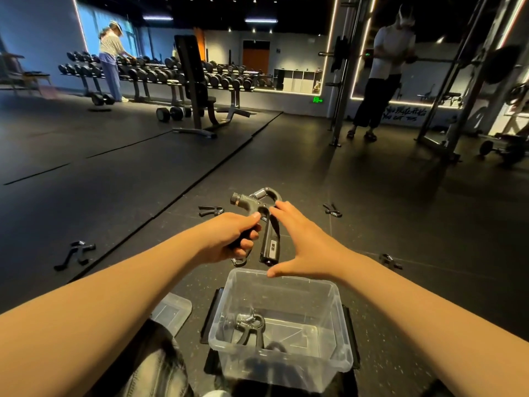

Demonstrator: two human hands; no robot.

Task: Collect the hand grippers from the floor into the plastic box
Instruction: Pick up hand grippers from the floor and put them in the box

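My left hand (229, 239) is closed around one handle of a black hand gripper (267, 224), held in the air just beyond the clear plastic box (337, 319). My right hand (303, 245) is spread open beside the gripper's other handle, fingertips near its spring end, not gripping it. Inside the box lies one hand gripper (250, 328). More hand grippers lie on the dark floor: one at the left (76, 255), one ahead on the left (211, 210), one ahead on the right (332, 210), one at the right (390, 261).
The box's clear lid (171, 310) lies on the floor to the left of the box. A weight bench (197, 90) and dumbbell racks (160, 73) stand far ahead. One person stands at the racks, another by a squat rack (458, 81) on the right.
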